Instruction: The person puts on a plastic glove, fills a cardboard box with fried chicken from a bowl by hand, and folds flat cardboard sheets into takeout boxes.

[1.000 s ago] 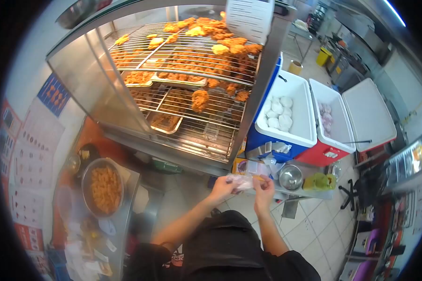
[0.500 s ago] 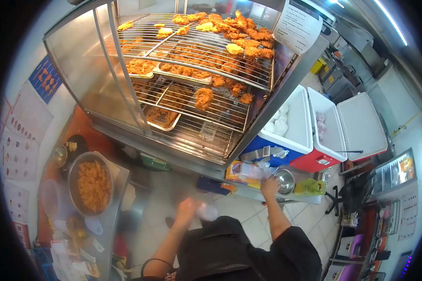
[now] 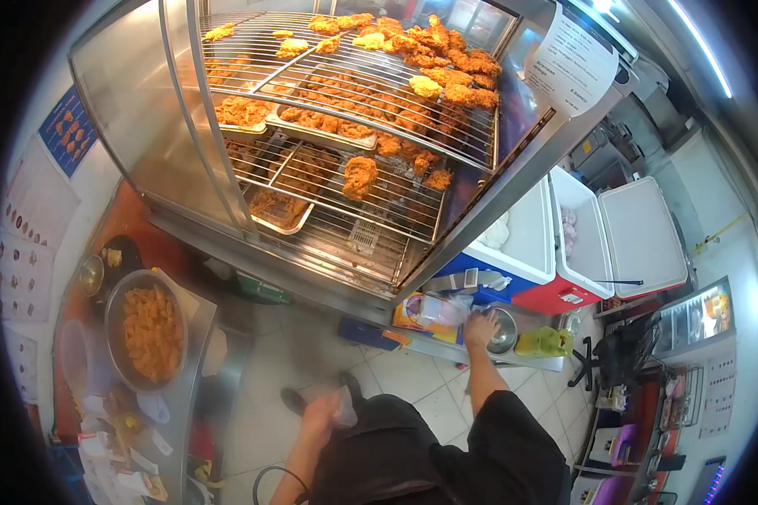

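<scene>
My left hand [image 3: 318, 416] is low in front of my dark apron, fingers closed round a whitish, see-through thing [image 3: 344, 409], perhaps thin plastic; its kind is unclear. My right hand [image 3: 480, 329] is stretched out over the low shelf beside the warmer. Its fingers look extended, at the left rim of a metal bowl [image 3: 504, 332] and close to some clear plastic [image 3: 456, 308]; whether they touch either I cannot tell. Left of that hand lies a yellow and purple box [image 3: 416, 310], and right of the bowl a yellow-green packet [image 3: 543, 342].
A glass-sided warmer [image 3: 328, 282] with racks of fried chicken [image 3: 360, 178] stands ahead. On the left counter sits a large bowl of fried pieces [image 3: 153, 335]. Blue and red cool boxes [image 3: 556, 292] stand open at right. An office chair [image 3: 627, 341] is beyond.
My left hand has moved down and slightly left with the whitish thing. My right hand stays by the bowl, its fingers nearer the clear plastic. The whole view has shifted a little.
</scene>
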`<state>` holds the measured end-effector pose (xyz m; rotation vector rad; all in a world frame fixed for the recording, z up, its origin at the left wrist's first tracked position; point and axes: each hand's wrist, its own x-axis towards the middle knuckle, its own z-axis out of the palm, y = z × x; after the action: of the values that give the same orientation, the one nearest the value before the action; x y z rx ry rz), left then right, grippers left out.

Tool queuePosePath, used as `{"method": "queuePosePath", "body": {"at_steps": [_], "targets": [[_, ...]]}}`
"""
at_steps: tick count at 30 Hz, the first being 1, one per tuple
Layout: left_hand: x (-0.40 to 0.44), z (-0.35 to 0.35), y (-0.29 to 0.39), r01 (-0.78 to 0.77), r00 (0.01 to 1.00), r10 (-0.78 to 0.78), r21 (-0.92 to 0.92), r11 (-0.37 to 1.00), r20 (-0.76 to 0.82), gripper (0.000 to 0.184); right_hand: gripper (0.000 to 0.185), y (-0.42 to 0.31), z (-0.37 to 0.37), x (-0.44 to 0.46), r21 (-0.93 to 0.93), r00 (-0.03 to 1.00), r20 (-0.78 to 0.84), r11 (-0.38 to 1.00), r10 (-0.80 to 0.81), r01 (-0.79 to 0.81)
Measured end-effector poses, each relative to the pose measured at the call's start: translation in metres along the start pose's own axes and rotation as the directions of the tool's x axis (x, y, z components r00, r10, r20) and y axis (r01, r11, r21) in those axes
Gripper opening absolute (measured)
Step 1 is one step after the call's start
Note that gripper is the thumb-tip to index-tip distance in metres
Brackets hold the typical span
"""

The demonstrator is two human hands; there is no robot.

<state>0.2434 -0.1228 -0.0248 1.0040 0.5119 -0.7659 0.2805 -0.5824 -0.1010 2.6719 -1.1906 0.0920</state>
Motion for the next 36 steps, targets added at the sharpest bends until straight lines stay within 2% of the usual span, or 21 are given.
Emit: {"method": "queuePosePath", "body": {"at_steps": [1, 5, 7, 8, 11, 13, 14, 16, 20, 22, 23, 25, 26, 27, 28, 29, 30, 32, 34, 35, 36], "targets": [[0.0, 0.0, 0.001, 0.034, 0.999, -0.035, 0.014, 0.999, 0.022, 0.024, 0.031, -0.001, -0.007, 0.001, 0.05, 0.999, 0.022, 0.998, -0.033, 0.032], [0.003, -0.008, -0.004, 0.058, 0.998, -0.06, 0.059, 0.997, 0.026, 0.025, 0.026, -0.005, -0.036, -0.002, 0.092, 0.999, 0.037, 0.996, -0.004, 0.001], [0.005, -0.012, -0.006, 0.053, 0.999, -0.053, 0.027, 0.998, 0.006, 0.025, 0.023, 0.001, -0.033, 0.0, 0.17, 0.985, 0.17, 0.985, 0.001, -0.03], [0.004, -0.013, -0.007, 0.055, 0.998, -0.055, 0.031, 0.998, 0.006, 0.025, 0.023, 0.005, -0.027, -0.001, 0.171, 0.985, 0.173, 0.985, 0.004, -0.034], [0.007, -0.009, -0.001, 0.022, 0.999, -0.018, 0.076, 0.997, -0.048, 0.023, 0.02, 0.008, -0.018, -0.002, 0.199, 0.996, 0.083, 0.98, -0.025, 0.008], [0.012, -0.014, -0.002, -0.126, 0.991, 0.119, 0.137, 0.983, 0.06, 0.021, 0.017, 0.003, -0.036, -0.013, 0.306, 0.981, -0.151, 0.949, 0.121, -0.07], [0.011, -0.013, -0.002, -0.125, 0.991, 0.117, 0.14, 0.982, 0.061, 0.021, 0.017, 0.002, -0.047, -0.017, 0.307, 0.981, -0.149, 0.949, 0.124, -0.073], [0.012, -0.002, 0.006, -0.152, 0.987, 0.157, 0.183, 0.971, -0.016, 0.015, 0.017, 0.0, -0.068, -0.019, 0.393, 0.938, -0.258, 0.912, 0.233, -0.119], [0.006, 0.014, 0.024, -0.156, 0.988, 0.155, 0.181, 0.971, 0.023, 0.018, 0.022, 0.008, -0.068, -0.011, 0.501, 0.874, -0.312, 0.846, 0.373, -0.182], [0.008, 0.015, 0.028, -0.129, 0.992, 0.124, 0.266, 0.955, 0.037, 0.019, 0.023, 0.01, -0.08, -0.013, 0.61, 0.792, -0.336, 0.758, 0.51, -0.229], [0.01, 0.019, 0.03, -0.131, 0.991, 0.126, 0.268, 0.954, 0.036, 0.019, 0.023, 0.01, -0.086, -0.018, 0.612, 0.791, -0.335, 0.756, 0.511, -0.229], [0.011, 0.038, 0.037, -0.221, 0.975, 0.198, 0.418, 0.881, 0.097, 0.018, 0.023, 0.009, -0.103, -0.027, 0.788, 0.729, -0.423, 0.616, 0.537, 0.003], [0.021, 0.041, 0.03, -0.221, 0.975, 0.199, 0.418, 0.881, 0.096, 0.018, 0.023, 0.004, -0.113, -0.037, 0.788, 0.73, -0.423, 0.616, 0.536, 0.004], [0.042, 0.043, 0.017, -0.355, 0.935, 0.294, 0.482, 0.801, 0.2, 0.024, 0.022, -0.009, -0.128, -0.051, 0.94, 0.834, -0.214, 0.339, 0.508, 0.035], [0.045, 0.052, 0.014, -0.419, 0.908, 0.333, 0.508, 0.753, 0.256, 0.027, 0.02, -0.024, -0.147, -0.069, 1.0, 0.915, -0.021, 0.029, 0.402, 0.01], [0.048, 0.062, 0.011, -0.482, 0.876, 0.369, 0.527, 0.7, 0.31, 0.031, 0.017, -0.038, -0.167, -0.09, 0.999, 0.964, 0.046, 0.003, 0.263, -0.049], [0.042, 0.083, 0.019, -0.427, 0.895, 0.283, 0.48, 0.767, 0.344, 0.033, 0.016, -0.054, -0.183, -0.109, 0.994, 0.987, 0.109, -0.014, 0.115, -0.108], [0.036, 0.104, 0.033, -0.362, 0.903, 0.197, 0.43, 0.827, 0.382, 0.035, 0.015, -0.084, -0.182, -0.143, 0.986, 0.979, 0.089, -0.125, -0.181, -0.112], [0.031, 0.111, 0.042, -0.153, 0.92, 0.01, 0.337, 0.929, 0.391, 0.035, 0.022, -0.102, -0.203, -0.168, 0.994, 0.936, 0.11, 0.053, -0.334, -0.098], [0.025, 0.111, 0.045, -0.157, 0.919, 0.012, 0.338, 0.928, 0.394, 0.035, 0.022, -0.106, -0.207, -0.171, 0.994, 0.937, 0.106, 0.051, -0.332, -0.095], [0.018, 0.108, 0.052, -0.274, 0.931, 0.155, 0.353, 0.894, 0.33, 0.032, 0.024, -0.11, -0.21, -0.173, 0.994, 0.938, 0.098, 0.075, -0.332, -0.077]]}}
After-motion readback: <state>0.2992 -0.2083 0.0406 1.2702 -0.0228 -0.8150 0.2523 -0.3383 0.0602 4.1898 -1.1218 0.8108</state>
